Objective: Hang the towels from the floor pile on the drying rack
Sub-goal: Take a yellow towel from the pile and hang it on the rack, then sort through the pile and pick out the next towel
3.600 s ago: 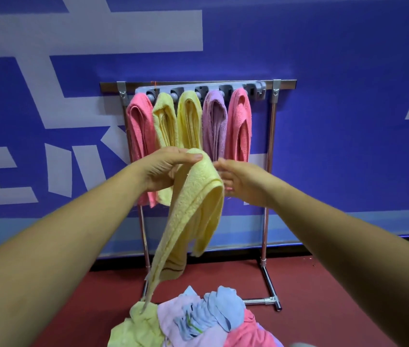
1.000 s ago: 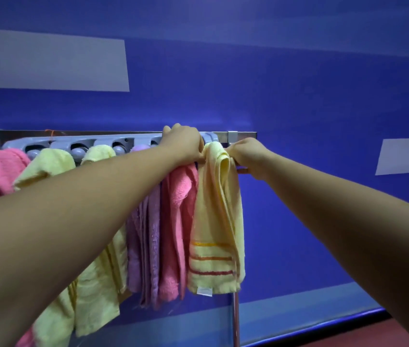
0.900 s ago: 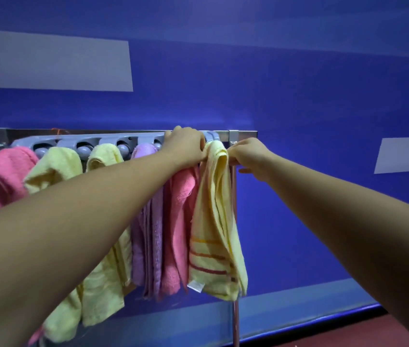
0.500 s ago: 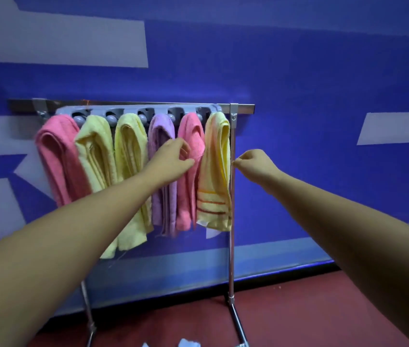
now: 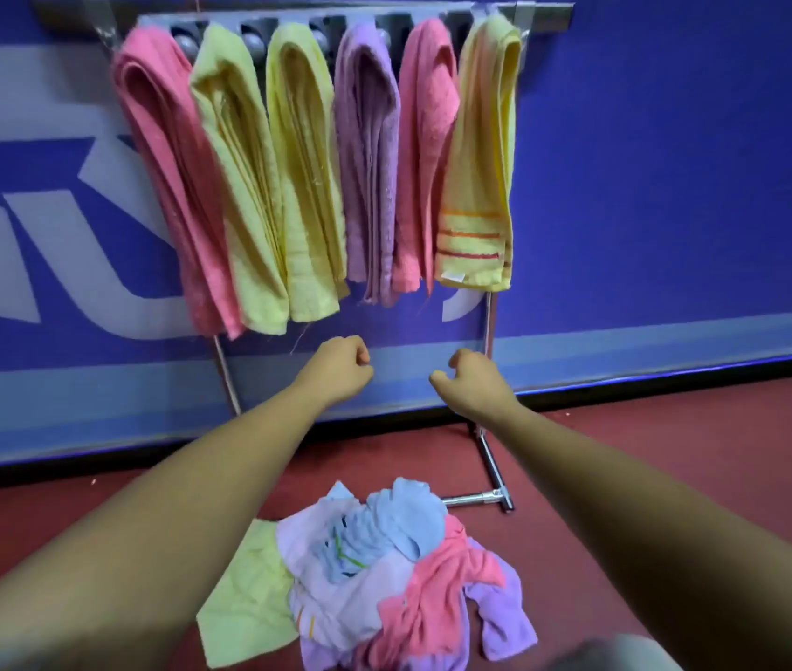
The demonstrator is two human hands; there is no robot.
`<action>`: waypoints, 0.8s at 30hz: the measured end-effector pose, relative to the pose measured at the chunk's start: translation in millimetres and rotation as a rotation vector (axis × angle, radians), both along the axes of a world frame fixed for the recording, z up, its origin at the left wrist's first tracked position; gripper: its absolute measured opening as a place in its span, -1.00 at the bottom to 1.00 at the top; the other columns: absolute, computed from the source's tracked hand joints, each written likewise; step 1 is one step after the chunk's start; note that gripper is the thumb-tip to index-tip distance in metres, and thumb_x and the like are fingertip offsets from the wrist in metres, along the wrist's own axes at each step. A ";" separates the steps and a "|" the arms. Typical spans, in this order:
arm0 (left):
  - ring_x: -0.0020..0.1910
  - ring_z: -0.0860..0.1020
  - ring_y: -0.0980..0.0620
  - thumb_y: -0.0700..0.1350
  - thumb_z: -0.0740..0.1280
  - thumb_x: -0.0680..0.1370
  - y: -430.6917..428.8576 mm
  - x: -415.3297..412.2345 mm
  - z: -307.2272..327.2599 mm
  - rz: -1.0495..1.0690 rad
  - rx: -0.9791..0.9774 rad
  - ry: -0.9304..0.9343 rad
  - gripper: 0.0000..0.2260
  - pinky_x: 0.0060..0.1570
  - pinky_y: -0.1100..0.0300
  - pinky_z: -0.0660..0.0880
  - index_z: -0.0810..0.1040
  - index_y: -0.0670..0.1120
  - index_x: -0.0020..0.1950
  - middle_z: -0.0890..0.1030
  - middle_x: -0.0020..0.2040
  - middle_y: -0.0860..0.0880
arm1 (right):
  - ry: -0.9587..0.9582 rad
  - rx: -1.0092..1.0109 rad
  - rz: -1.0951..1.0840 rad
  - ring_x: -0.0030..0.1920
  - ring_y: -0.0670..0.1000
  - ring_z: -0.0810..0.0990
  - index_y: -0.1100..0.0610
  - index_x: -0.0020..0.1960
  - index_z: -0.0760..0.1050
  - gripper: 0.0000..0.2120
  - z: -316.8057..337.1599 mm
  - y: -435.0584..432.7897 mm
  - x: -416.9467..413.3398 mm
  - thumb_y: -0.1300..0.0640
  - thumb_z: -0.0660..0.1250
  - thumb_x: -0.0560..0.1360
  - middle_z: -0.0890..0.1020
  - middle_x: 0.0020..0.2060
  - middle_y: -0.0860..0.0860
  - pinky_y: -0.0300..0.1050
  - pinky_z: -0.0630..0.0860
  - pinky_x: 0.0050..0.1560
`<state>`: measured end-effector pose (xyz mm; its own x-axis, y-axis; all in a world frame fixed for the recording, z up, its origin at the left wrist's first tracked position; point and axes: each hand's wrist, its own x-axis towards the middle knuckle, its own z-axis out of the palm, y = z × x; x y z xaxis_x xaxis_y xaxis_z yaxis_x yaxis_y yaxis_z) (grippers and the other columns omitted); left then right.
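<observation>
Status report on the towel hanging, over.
Both empty, fingers loosely curled: left hand, right hand. Six hung towels on drying rack, striped yellow towel at its right end. Floor pile waiting, nothing blocking it.

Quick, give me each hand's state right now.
Left hand: open, fingers loosely curled, holding nothing.
Right hand: open, fingers loosely curled, holding nothing.
</observation>
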<state>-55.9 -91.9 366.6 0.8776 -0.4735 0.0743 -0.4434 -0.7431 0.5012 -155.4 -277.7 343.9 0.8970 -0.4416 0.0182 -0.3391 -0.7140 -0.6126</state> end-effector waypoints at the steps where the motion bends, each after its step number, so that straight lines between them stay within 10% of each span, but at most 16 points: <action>1: 0.01 0.57 -0.12 -0.20 0.32 0.47 3.7 -2.2 -14.3 0.008 0.005 0.026 -0.90 0.02 0.07 0.51 0.58 -0.13 -0.05 0.65 -0.03 -0.11 | 0.026 0.006 0.008 0.11 0.23 0.58 0.23 0.13 0.50 -0.46 -17.1 3.6 1.1 -0.16 0.19 0.37 0.61 0.04 0.20 0.12 0.53 0.16; 10: -0.03 0.62 -0.12 -0.23 0.35 0.44 29.8 -6.1 -163.4 0.100 0.060 0.303 -0.91 -0.04 0.17 0.47 0.62 -0.13 -0.11 0.68 -0.08 -0.13 | 0.316 0.095 0.050 0.14 0.26 0.58 0.27 0.12 0.52 -0.40 -171.2 12.7 17.2 -0.17 0.18 0.31 0.61 0.08 0.27 0.05 0.51 0.18; 15: -0.03 0.62 -0.16 -0.20 0.28 0.48 35.0 -11.3 -248.8 0.085 0.123 0.409 -0.88 0.01 0.08 0.50 0.61 -0.15 -0.17 0.68 -0.09 -0.18 | 0.395 0.204 -0.028 -0.02 0.24 0.59 0.27 -0.06 0.52 -0.73 -238.9 17.3 9.4 0.04 0.32 0.43 0.62 -0.08 0.25 -0.09 0.40 -0.11; 18: -0.18 0.58 -0.13 -0.13 0.17 0.46 29.5 -13.2 -291.4 0.039 0.168 0.476 -0.81 -0.06 0.08 0.51 0.46 -0.04 -0.33 0.65 -0.17 -0.20 | 0.493 0.246 -0.006 0.18 0.21 0.57 0.30 0.17 0.54 -0.68 -286.6 21.7 3.6 0.13 0.35 0.51 0.62 0.13 0.23 -0.10 0.40 0.04; 24: 0.14 0.56 -0.12 -0.15 0.33 0.47 24.4 -3.0 -374.9 0.049 0.250 0.534 -0.86 0.13 0.05 0.50 0.57 -0.05 0.02 0.55 0.16 -0.12 | 0.535 0.335 -0.099 0.28 0.22 0.48 0.31 0.31 0.39 -0.47 -358.1 24.0 13.9 0.09 0.44 0.45 0.52 0.22 0.26 0.01 0.43 0.23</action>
<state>-58.9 -67.6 -8.3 0.7841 -0.3779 -0.4923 -0.1403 -0.8806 0.4526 -141.5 -253.6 -14.2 0.6985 -0.4264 -0.5747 -0.7144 -0.4627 -0.5249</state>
